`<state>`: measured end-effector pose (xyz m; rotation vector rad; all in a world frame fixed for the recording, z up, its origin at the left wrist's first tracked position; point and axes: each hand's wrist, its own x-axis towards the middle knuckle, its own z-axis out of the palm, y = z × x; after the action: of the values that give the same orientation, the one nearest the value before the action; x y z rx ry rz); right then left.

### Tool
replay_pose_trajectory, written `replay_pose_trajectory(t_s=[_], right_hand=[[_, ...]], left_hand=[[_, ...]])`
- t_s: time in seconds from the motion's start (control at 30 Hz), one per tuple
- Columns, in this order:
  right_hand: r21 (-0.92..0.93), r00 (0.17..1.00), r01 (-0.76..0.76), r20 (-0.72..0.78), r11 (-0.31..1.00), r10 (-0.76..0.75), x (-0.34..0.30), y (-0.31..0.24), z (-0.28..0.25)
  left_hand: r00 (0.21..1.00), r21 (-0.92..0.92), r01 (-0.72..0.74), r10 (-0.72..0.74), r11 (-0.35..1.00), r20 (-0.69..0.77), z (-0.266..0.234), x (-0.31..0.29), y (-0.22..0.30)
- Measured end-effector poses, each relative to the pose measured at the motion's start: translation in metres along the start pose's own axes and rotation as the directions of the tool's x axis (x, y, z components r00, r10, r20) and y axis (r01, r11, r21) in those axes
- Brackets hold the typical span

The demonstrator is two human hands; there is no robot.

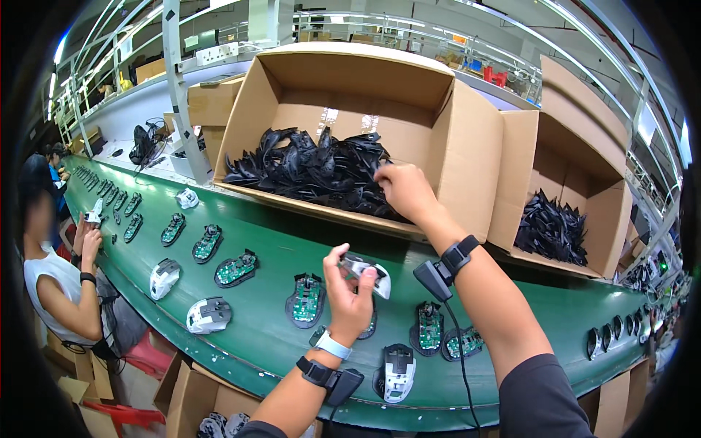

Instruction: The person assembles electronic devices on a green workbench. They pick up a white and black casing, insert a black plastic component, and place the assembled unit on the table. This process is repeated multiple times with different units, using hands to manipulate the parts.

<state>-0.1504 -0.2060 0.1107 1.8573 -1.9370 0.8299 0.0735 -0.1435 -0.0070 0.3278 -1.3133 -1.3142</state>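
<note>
My left hand point(349, 296) is closed around a white and grey computer mouse shell point(376, 276), held up over the green conveyor belt point(285, 358). My right hand point(406, 188) reaches into a large cardboard box point(358, 66), its curled fingers at the right side of a heap of thin, curved black plastic pieces point(310, 171). Whatever those fingertips pinch is hidden. Below my left hand lies a mouse base with a green circuit board point(305, 298), and another is partly covered by the hand. A white and grey mouse shell point(398, 372) sits on a base nearer me.
A second cardboard box point(577, 153) with more black pieces point(551, 230) stands at the right. Mouse bases point(236, 269) and white shells point(209, 315) are spread along the belt. A co-worker point(62, 277) sits at the left. A black cable point(464, 358) hangs from my right wrist.
</note>
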Motion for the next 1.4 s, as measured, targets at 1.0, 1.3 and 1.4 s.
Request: replay_pose_trajectory(t_s=[1.0, 1.3, 1.4], right_hand=[[0.935, 0.873, -0.292, 0.174, 0.203, 0.455, -0.249, -0.087, -0.086], [0.900, 0.867, -0.428, 0.382, 0.086, 0.320, -0.247, -0.075, -0.096], [0.920, 0.869, -0.391, 0.369, 0.001, 0.329, -0.248, -0.076, -0.090]], left_hand=[[0.807, 0.116, 0.261, -0.283, 0.958, 0.518, 0.017, -0.041, 0.027], [0.795, -0.067, 0.442, -0.356, 0.895, 0.491, 0.021, -0.037, 0.035], [0.771, -0.125, 0.495, -0.369, 0.860, 0.519, 0.021, -0.040, 0.032]])
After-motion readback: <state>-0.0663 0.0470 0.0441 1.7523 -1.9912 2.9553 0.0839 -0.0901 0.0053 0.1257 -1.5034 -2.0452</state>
